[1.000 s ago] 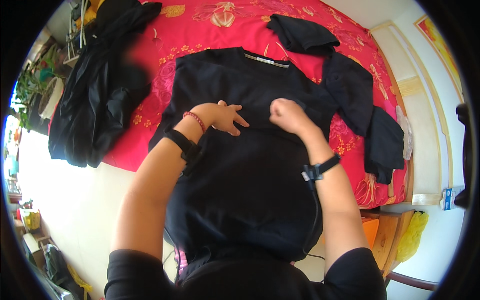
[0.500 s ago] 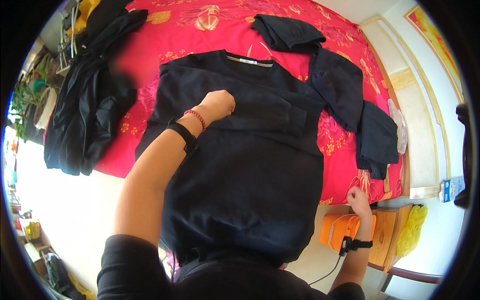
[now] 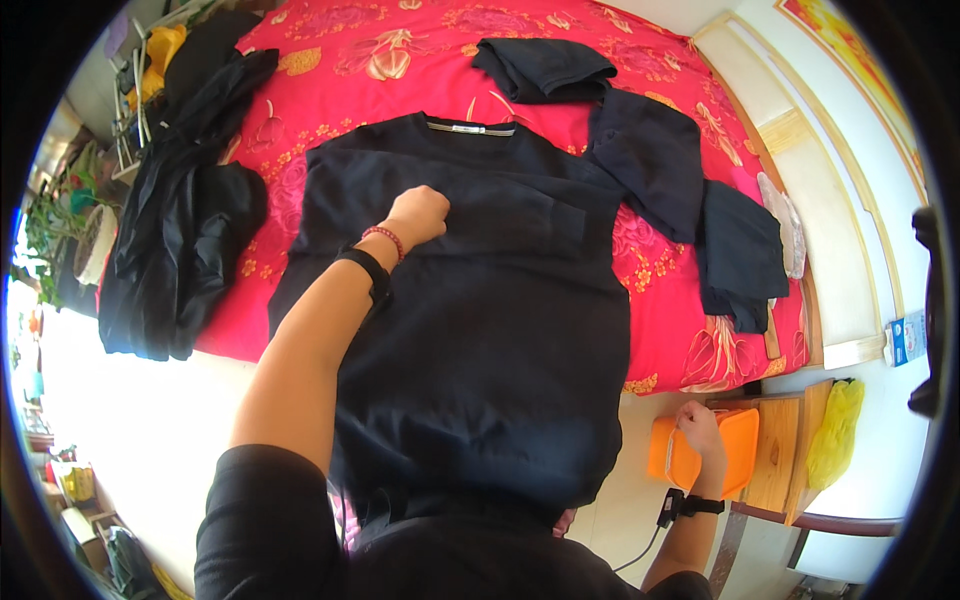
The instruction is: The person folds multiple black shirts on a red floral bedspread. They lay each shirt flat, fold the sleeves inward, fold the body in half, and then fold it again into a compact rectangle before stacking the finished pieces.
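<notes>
A black sweatshirt (image 3: 480, 330) lies spread over the bed, its collar at the far side and its hem toward me. One sleeve (image 3: 530, 215) is folded across the chest. Over the upper chest, next to that sleeve, my left hand (image 3: 418, 213) is closed in a fist. Its fingertips are turned down, so whether cloth is pinched in them is hidden. Off the bed at the right, my right hand (image 3: 698, 428) is held above an orange bucket (image 3: 738, 450), fingers curled, with nothing visible in them.
Dark folded garments (image 3: 645, 160) lie along the bed's right side. More black clothing (image 3: 175, 260) hangs over its left edge. The red floral bedspread (image 3: 350, 40) shows between them. Beside the bucket stand a wooden cabinet (image 3: 778, 450) and a yellow plastic bag (image 3: 836, 435).
My right hand has dropped from the bed's edge to over the orange bucket. My left fist stays over the sweatshirt's chest, and the whole view has shifted slightly.
</notes>
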Tool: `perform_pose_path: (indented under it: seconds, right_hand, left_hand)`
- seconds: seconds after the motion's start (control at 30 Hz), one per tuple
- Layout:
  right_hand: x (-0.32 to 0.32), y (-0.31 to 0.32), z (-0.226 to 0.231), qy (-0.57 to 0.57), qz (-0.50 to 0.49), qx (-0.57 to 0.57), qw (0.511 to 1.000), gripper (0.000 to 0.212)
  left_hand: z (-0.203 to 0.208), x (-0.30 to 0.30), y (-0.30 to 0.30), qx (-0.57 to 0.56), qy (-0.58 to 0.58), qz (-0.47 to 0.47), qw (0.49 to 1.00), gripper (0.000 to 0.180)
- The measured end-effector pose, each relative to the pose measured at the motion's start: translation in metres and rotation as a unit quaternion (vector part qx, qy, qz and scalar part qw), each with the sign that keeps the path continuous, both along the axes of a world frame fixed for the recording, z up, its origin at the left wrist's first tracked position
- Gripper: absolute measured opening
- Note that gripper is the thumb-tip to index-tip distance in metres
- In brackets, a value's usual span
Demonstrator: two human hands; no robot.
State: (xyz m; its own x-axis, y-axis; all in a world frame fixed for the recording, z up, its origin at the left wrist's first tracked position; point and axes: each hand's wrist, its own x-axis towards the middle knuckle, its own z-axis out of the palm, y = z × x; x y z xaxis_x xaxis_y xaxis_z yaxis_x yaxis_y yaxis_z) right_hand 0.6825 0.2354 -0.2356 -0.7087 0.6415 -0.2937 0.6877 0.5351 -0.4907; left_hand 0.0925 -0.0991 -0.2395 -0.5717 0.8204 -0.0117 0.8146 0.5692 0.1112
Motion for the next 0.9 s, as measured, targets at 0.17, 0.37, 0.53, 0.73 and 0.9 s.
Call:
perform_pose_path:
  seconds: [0.17,0.37,0.53,0.73,0.9]
  right_hand:
    - [0.013,-0.025,0.013,-0.061,0.003,0.017,0.998,0.020]
    - [0.014,-0.083,0.024,-0.009,-0.009,-0.155,0.988,0.051]
    - [-0.015,-0.138,0.034,0.060,0.035,-0.415,0.907,0.106]
    - [-0.041,-0.174,0.030,0.086,0.097,-0.261,0.957,0.122]
    - [-0.040,-0.190,0.043,0.240,0.060,-0.293,0.924,0.112]
  left_hand:
    - [0.021,-0.026,-0.080,0.019,0.017,0.040,0.999,0.025]
    - [0.048,-0.002,-0.287,0.129,-0.241,0.204,0.940,0.030]
    - [0.000,0.149,-0.398,0.393,-0.500,0.400,0.660,0.061]
    - [-0.028,0.279,-0.388,0.434,-0.657,0.270,0.554,0.066]
    - [-0.004,0.284,-0.375,0.507,-0.624,0.327,0.496,0.053]
